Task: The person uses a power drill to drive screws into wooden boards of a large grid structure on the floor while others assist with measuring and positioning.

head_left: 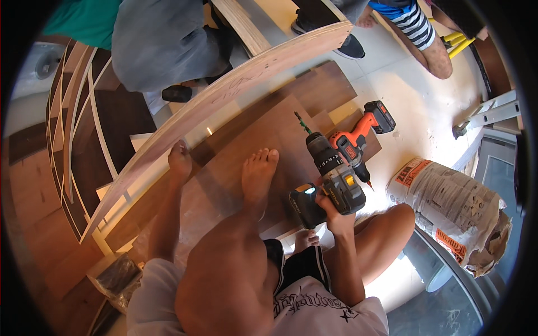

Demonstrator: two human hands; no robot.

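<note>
My right hand (334, 217) is wrapped round the handle of a black-and-grey cordless drill (336, 179). Its dark twist bit points up and to the left. At the left, my left hand (180, 161) grips the lower edge of a curved plywood frame (241, 89), fingers curled and partly hidden. Pencil marks show on the frame's pale face. Just beyond the held drill lies a second cordless drill (353, 137), orange and black, with a short driver bit. Brown wooden boards (230, 162) lie under my bare foot.
A torn paper sack (448, 210) stands at my right. Further left is another curved slatted frame (92, 112). One person in grey trousers (157, 45) is beyond the plywood; another person's bare knee (437, 60) shows at the far right, near a metal ladder (493, 115).
</note>
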